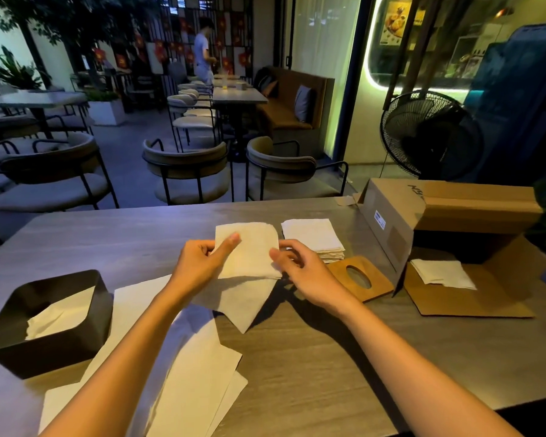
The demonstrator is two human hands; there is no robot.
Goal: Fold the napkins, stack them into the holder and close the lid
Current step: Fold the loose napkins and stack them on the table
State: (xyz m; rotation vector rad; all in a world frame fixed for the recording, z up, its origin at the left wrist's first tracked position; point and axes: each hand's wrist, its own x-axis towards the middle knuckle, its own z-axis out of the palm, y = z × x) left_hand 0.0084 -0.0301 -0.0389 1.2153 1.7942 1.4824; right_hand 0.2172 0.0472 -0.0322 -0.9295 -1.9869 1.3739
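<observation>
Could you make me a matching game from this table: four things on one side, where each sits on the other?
Things:
1. held napkin
2. black holder
3. wooden lid
4. napkin stack

Places:
A. far left of the table
B. flat on the table, between the stack and the cardboard box
C. pinched between left hand and right hand
D. behind the right hand, near the lid

Pairs: 1-C, 2-A, 3-B, 4-D
</observation>
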